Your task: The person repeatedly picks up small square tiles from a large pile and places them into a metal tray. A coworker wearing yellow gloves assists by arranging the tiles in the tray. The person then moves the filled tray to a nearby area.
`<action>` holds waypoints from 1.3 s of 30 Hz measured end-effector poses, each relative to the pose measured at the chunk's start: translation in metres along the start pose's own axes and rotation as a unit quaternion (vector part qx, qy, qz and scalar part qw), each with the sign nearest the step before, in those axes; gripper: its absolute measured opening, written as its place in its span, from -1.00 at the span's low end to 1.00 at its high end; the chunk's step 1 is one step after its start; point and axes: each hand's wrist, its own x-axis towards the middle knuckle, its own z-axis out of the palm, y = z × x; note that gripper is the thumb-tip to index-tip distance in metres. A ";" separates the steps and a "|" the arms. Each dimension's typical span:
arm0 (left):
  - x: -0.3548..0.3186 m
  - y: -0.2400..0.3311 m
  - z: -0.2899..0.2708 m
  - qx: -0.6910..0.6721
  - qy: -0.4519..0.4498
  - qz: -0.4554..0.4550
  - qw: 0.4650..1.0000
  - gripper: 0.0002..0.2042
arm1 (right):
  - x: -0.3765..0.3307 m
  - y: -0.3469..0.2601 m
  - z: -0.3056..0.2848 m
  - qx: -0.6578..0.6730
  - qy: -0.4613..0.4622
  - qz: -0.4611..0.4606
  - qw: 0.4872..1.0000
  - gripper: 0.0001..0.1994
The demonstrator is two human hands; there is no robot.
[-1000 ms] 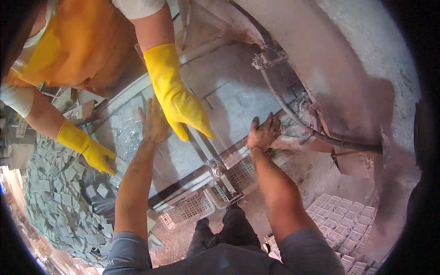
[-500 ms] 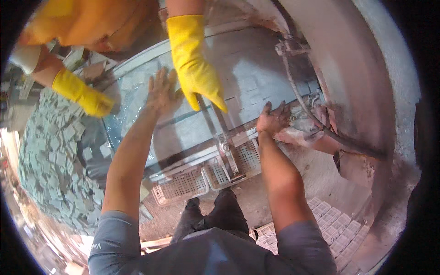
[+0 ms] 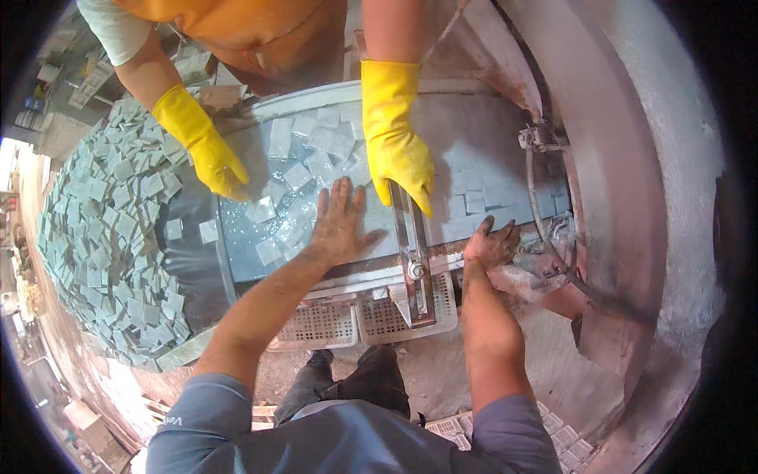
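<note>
My left hand (image 3: pixel 341 225) is spread open, palm down, over the near side of a wet belt. Beyond its fingertips lie loose pale square stone tiles (image 3: pixel 320 167). At the belt's near edge, right of a slotted metal bar (image 3: pixel 412 268), my right hand (image 3: pixel 491 245) rests with its fingers extended and holds nothing I can see. Close-set tiles (image 3: pixel 474 201) lie just beyond it. Across the belt, a co-worker's yellow-gloved hand (image 3: pixel 401 162) is at the bar's far end. Their other gloved hand (image 3: pixel 217 166) hovers over the belt's left part.
A large heap of tiles (image 3: pixel 118 229) stands at the left end, beside a dark sheet (image 3: pixel 193 272). Two perforated plastic baskets (image 3: pixel 317 325) sit below the near edge. A hose (image 3: pixel 537 213) hangs at the right, before a curved wall (image 3: pixel 616 158).
The view has shifted, so the scene sits further right. My left hand has drawn nearer to me and closer to the bar. More loose tiles show scattered beyond it.
</note>
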 end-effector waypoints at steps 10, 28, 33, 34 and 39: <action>0.050 -0.035 0.001 0.056 0.079 -0.092 0.991 -0.06 | -0.004 -0.004 -0.001 -0.003 0.047 -0.025 0.999 -0.27; 0.121 -0.062 0.038 -0.283 0.036 0.101 0.953 -0.35 | -0.001 0.000 0.009 -0.016 0.057 0.004 0.998 -0.24; 0.129 -0.067 0.050 -0.257 0.115 0.115 0.953 -0.36 | -0.001 -0.002 0.005 -0.003 0.054 0.007 0.999 -0.23; 0.131 -0.066 0.052 -0.339 0.104 0.105 0.929 -0.37 | 0.001 -0.002 0.003 0.003 0.046 0.009 0.999 -0.23; 0.121 -0.063 0.032 -0.351 0.137 0.097 0.921 -0.45 | 0.000 0.007 0.009 -0.018 0.039 0.008 0.999 -0.26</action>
